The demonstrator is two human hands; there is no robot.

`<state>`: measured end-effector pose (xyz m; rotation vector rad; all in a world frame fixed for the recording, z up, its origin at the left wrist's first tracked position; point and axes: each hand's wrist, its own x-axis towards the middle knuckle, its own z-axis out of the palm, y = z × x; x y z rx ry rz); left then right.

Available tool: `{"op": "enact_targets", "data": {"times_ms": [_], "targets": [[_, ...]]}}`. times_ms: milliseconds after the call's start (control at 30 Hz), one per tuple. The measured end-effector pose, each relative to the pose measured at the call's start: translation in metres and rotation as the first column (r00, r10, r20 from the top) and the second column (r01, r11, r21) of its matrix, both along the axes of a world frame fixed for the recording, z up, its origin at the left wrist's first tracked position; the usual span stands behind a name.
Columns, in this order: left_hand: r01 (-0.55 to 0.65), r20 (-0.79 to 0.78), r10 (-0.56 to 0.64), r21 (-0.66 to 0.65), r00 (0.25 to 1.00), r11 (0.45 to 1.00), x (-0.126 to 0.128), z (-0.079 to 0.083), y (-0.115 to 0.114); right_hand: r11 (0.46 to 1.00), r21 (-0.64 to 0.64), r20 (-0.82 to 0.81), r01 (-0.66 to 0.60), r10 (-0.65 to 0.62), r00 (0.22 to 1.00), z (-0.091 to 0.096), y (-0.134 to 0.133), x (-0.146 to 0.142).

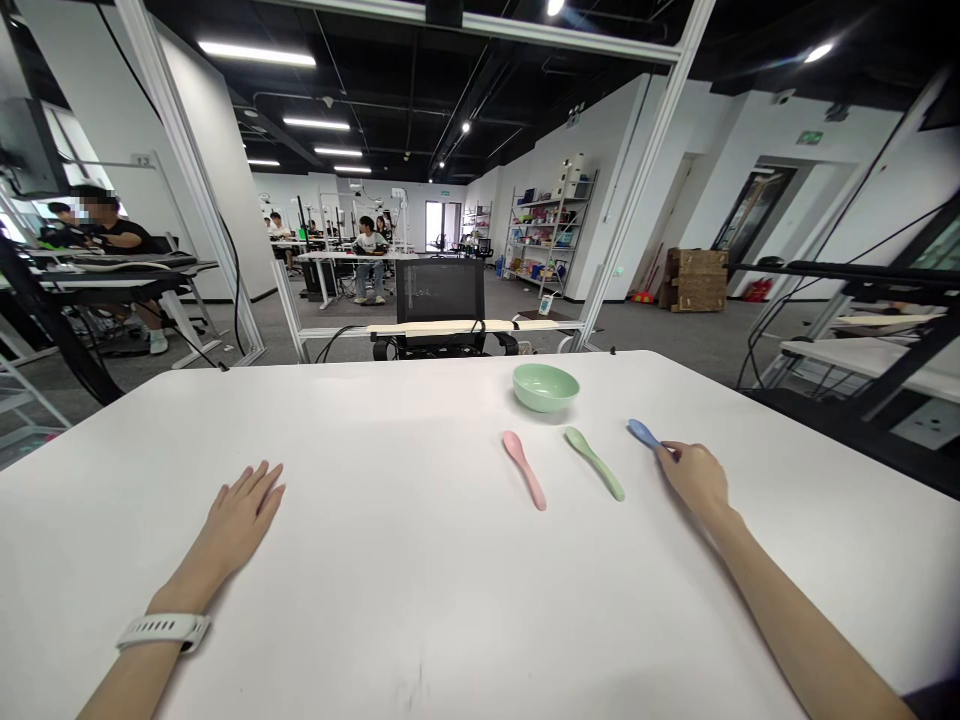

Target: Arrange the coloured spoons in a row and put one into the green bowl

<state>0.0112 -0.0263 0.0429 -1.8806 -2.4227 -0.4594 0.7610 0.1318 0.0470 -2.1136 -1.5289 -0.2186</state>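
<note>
Now, the fingers (670, 452) of our right hand (694, 478) pinch the handle of a blue spoon (643, 433), while our left hand (244, 515) lies open and empty. A pink spoon (523, 468) and a green spoon (594, 463) rest nearby on the white tabletop (390, 420), below a mint-green bowl (546, 388).

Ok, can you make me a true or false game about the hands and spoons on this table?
1. The right hand is touching the blue spoon. True.
2. The left hand is holding a spoon. False: it lies open on the white table.
3. The green spoon lies between the pink spoon and the blue spoon. True.
4. The right arm wears a band. False: the white wristband is on the left arm.
</note>
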Motion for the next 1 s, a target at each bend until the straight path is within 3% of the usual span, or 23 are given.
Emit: {"op": "enact_targets", "data": {"times_ms": [267, 667, 833, 900, 1000], "targets": [[0.004, 0.012, -0.004, -0.025, 1.000, 1.000, 0.004, 0.005, -0.002, 0.998, -0.057, 0.010, 0.013, -0.012, 1.000, 0.002, -0.001, -0.001], [0.006, -0.003, -0.006, 0.017, 1.000, 1.000, 0.001, 0.000, 0.000, 0.994, -0.102, 0.035, 0.025, -0.021, 0.999, 0.004, -0.002, -0.002], [-0.001, 0.000, 0.001, 0.017, 1.000, 1.000, 0.001, 0.001, 0.000, 0.999, -0.032, 0.066, 0.038, -0.036, 0.997, 0.006, -0.003, -0.005], [-0.002, 0.006, 0.002, 0.003, 1.000, 1.000, 0.001, 0.002, 0.000, 0.999, 0.044, 0.087, -0.003, -0.001, 0.996, 0.008, -0.004, -0.009], [-0.005, 0.008, 0.005, -0.025, 1.000, 1.000, 0.002, 0.003, -0.001, 0.971, 0.134, 0.088, -0.196, 0.186, 0.979, 0.013, -0.003, -0.021]]}}
